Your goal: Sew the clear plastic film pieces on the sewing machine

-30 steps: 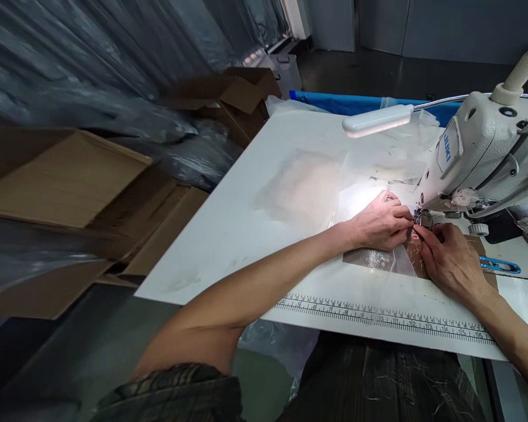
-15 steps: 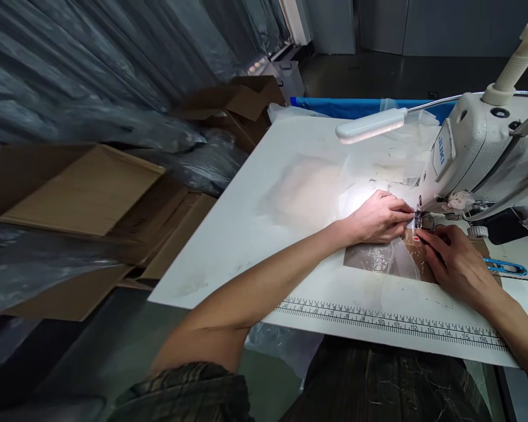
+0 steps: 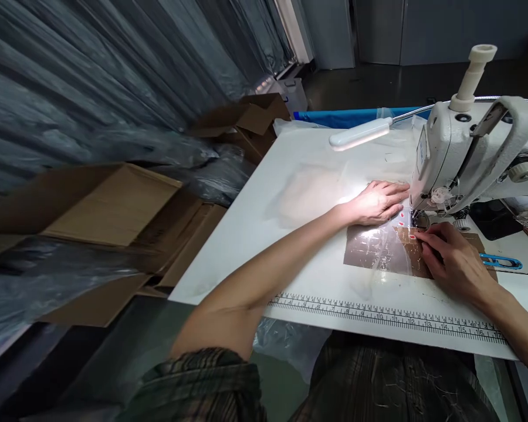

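Note:
A sheer white fabric piece [image 3: 385,249] with small red marks lies under the needle area of a white sewing machine [image 3: 440,155]. My left hand [image 3: 378,202] rests flat on the fabric, left of the presser foot [image 3: 414,218], fingers stretched out. In front of the foot, my right hand [image 3: 451,255] pinches the fabric's edge between thumb and forefinger, close to a red mark [image 3: 412,237]. Beneath the fabric is a brown plate [image 3: 470,241] on the table. Blue thread snips [image 3: 501,261] lie just right of my right hand.
A white lamp [image 3: 361,135] hangs over the white table [image 3: 246,246], which has a ruler strip [image 3: 378,315] along its front edge. Cardboard boxes [image 3: 114,205] and clear plastic stand at the left. A dark flat object [image 3: 493,220] lies behind the snips.
My left hand has flattened and its fingers have straightened. More red marks show beside the presser foot. My right hand keeps its pinch. The camera view has shifted slightly.

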Demonstrator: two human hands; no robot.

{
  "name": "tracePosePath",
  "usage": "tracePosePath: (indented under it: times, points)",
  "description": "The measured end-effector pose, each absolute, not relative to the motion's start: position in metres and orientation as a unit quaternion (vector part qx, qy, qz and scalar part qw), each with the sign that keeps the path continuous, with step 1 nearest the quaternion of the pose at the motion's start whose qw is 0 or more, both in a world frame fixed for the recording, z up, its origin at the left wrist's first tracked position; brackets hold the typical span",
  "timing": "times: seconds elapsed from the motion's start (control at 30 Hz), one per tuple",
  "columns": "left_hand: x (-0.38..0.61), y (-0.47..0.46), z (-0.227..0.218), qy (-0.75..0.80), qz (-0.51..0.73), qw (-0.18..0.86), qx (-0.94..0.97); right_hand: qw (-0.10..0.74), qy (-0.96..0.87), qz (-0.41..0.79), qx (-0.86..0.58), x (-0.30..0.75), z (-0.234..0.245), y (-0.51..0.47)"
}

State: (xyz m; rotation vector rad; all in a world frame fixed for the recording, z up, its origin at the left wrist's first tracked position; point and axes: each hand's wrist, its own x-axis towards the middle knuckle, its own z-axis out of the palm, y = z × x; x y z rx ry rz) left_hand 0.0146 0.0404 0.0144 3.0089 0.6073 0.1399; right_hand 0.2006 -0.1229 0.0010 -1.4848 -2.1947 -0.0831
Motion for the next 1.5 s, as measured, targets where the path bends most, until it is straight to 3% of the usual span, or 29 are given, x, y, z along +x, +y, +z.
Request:
tracePosePath:
  times: [0.1, 0.2, 0.3, 0.43, 0.67, 0.87, 1.1, 1.33, 1.5]
  points:
    - [0.022, 0.061, 0.013, 0.125, 0.086, 0.048, 0.987, 0.293, -0.843, -0.007, -0.451, 0.192, 0.006, -0.125]
    - [0.027, 0.071, 0.012, 0.104, 0.124, 0.027, 0.987, 0.267, -0.875, 0.067, -0.397, 0.186, 0.011, -0.127]
    - [0.022, 0.064, 0.013, 0.149, 0.159, -0.005, 0.976, 0.248, -0.866, 0.129, -0.414, 0.188, 0.013, -0.128]
    - [0.008, 0.027, 0.018, 0.207, 0.222, -0.024, 0.952, 0.296, -0.828, 0.143, -0.455, 0.199, 0.012, -0.129]
    - [-0.005, -0.057, 0.000, 0.169, 0.226, 0.037, 0.959, 0.254, -0.767, 0.053, -0.587, 0.207, 0.007, -0.127]
    - [-0.007, -0.051, 0.001, 0.143, 0.201, 0.159, 0.956, 0.244, -0.681, 0.044, -0.689, 0.210, 0.005, -0.119]
    - [-0.013, -0.047, 0.018, 0.196, 0.205, 0.194, 0.939, 0.323, -0.748, 0.169, -0.555, 0.207, 0.008, -0.119]
    - [-0.013, -0.053, 0.012, 0.251, 0.250, 0.293, 0.888, 0.192, -0.794, 0.273, -0.508, 0.197, 0.029, -0.104]
    - [-0.008, -0.057, 0.011, 0.332, 0.287, 0.326, 0.837, 0.202, -0.729, 0.319, -0.570, 0.192, 0.027, -0.100]
